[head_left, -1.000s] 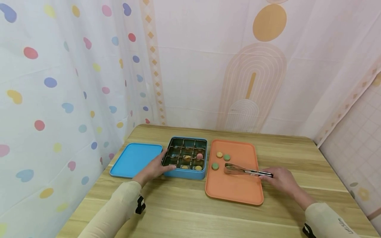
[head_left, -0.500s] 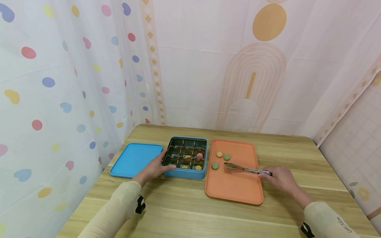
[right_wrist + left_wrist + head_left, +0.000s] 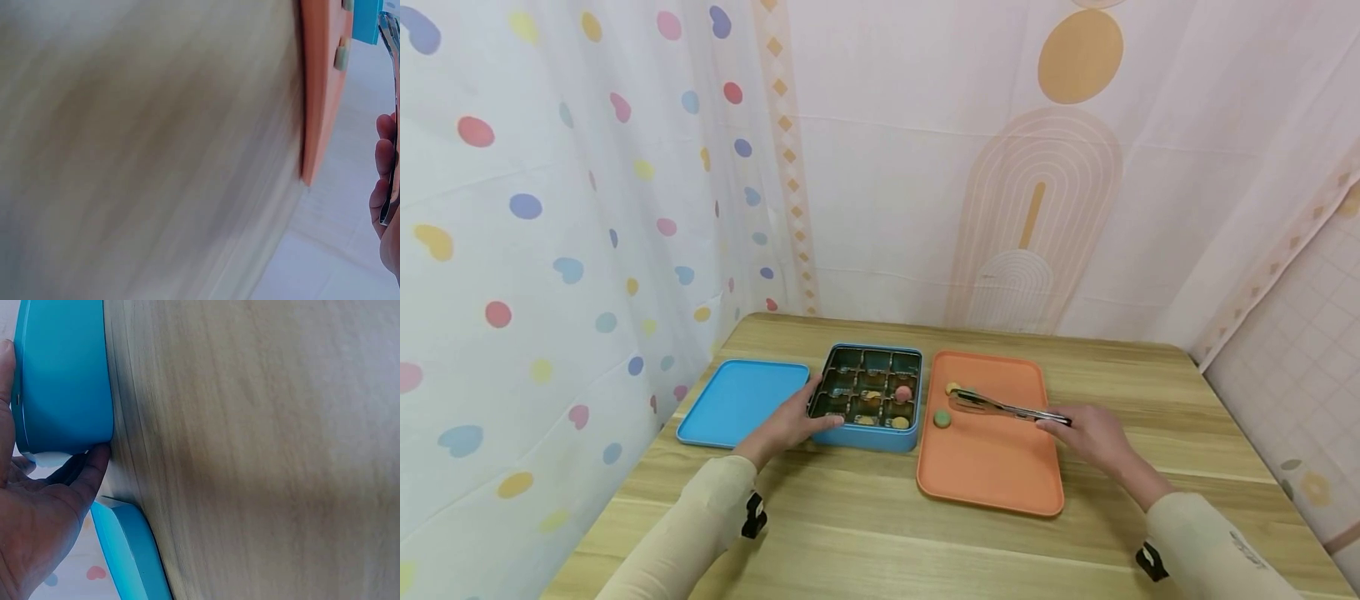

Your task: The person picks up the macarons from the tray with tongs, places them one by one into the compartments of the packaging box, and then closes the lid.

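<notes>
My left hand (image 3: 790, 423) grips the near left corner of a blue square box (image 3: 883, 438), thumb along the front and fingers on the left side; the left wrist view shows the fingertips low on its wall (image 3: 69, 381). A divided insert in the box holds a pink macaron (image 3: 903, 393) and several yellowish ones. In my right hand (image 3: 1093, 437) are metal tongs (image 3: 1007, 409), held by the handle end above an orange tray (image 3: 992, 475). Their head overlaps a second green macaron, mostly hidden, beside a yellow macaron (image 3: 952, 388). A green macaron (image 3: 942, 418) lies nearer.
A flat blue lid (image 3: 741, 404) lies left of the box. Everything stands on a wooden table (image 3: 850, 533). Patterned curtains (image 3: 880, 208) hang behind it and along the sides.
The right hand has moved the tongs left and away from me, from the tray's middle to over the far green macaron. The left hand and the box have stayed put.
</notes>
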Action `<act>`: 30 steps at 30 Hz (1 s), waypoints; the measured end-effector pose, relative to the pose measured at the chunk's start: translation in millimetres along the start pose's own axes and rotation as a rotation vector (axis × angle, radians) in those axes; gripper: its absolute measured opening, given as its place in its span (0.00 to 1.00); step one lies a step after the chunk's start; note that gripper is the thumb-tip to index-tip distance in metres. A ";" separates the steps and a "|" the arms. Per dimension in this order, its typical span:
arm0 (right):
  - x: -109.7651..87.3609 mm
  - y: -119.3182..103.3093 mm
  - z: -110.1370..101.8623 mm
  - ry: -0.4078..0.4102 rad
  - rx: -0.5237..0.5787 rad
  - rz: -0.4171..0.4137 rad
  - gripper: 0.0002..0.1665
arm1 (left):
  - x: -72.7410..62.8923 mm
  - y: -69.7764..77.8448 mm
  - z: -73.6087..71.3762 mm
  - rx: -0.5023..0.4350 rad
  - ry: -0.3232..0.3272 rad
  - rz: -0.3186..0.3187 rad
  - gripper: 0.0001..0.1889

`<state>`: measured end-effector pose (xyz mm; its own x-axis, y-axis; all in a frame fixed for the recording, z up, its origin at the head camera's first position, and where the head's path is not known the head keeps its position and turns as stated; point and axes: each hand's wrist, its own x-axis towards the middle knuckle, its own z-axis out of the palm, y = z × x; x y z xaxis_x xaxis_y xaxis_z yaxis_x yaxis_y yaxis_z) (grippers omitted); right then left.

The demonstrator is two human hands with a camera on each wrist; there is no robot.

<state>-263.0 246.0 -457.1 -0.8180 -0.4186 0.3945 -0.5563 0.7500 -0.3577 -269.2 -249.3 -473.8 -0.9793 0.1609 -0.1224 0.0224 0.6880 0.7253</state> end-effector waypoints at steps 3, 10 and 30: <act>5.5 -5.7 0.6 -0.003 0.008 0.000 0.11 | 0.3 -0.1 -0.3 -0.003 -0.001 0.003 0.55; 22.8 -18.9 5.9 -0.013 -0.003 0.017 0.10 | 0.7 -1.3 -0.2 -0.004 -0.001 0.007 0.55; 75.3 -74.7 41.7 -0.051 0.069 0.070 0.09 | 0.2 -0.8 0.0 -0.008 0.004 0.011 0.55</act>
<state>-289.1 137.1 -436.0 -0.8605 -0.3934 0.3236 -0.5050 0.7421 -0.4408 -269.4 -249.8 -474.4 -0.9798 0.1658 -0.1117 0.0316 0.6802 0.7323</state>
